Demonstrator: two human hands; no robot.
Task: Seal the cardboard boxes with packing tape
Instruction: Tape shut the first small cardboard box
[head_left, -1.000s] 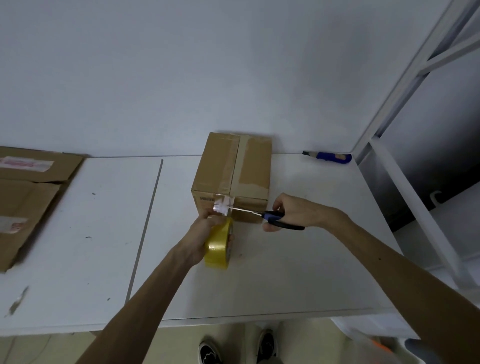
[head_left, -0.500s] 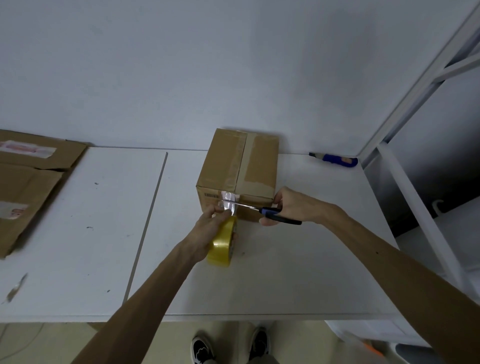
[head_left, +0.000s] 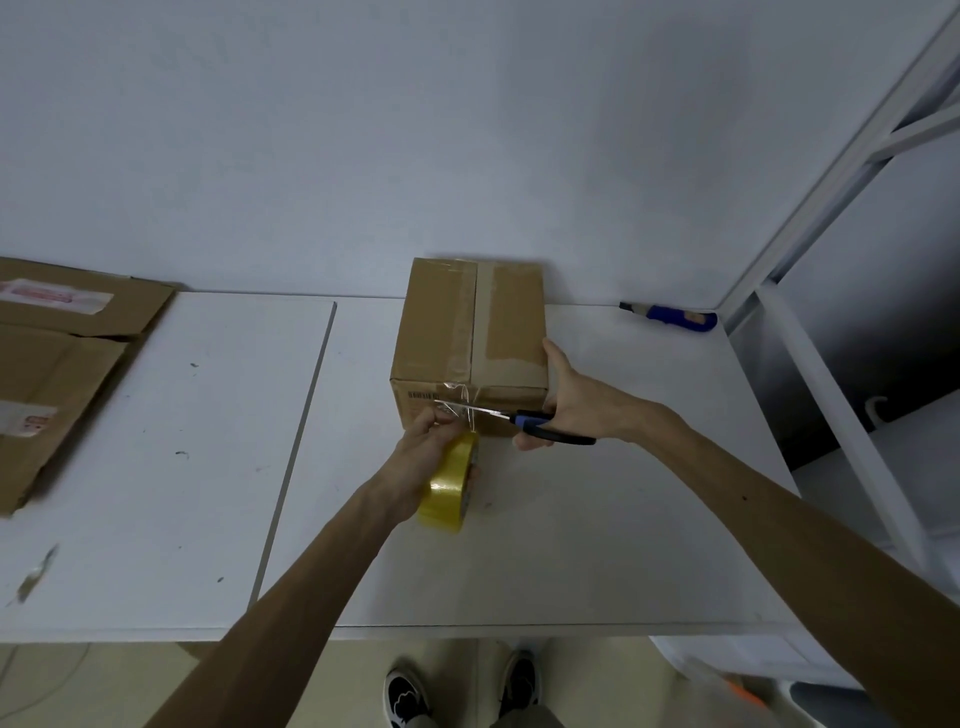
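Box (head_left: 470, 332) closed, upright on white table (head_left: 571, 545), close to the wall; tape along its top seam. Clear strip (head_left: 457, 402) hangs from the box's front top edge toward yellow roll (head_left: 452, 483), just in front of the box. Left hand (head_left: 423, 457) grips the roll, fingers curled at the box's front face. Scissors (head_left: 540, 426) lie across that face, blades at the strip; whether blades are parted, cannot tell. Right hand (head_left: 576, 410) grips the scissors' handles, thumb stretched up along the box's right top edge. Left of the box, well apart: flattened cardboard (head_left: 52, 374). Right of the box, by the wall: blue cutter (head_left: 675, 317). Beyond it: white rack (head_left: 810, 374)
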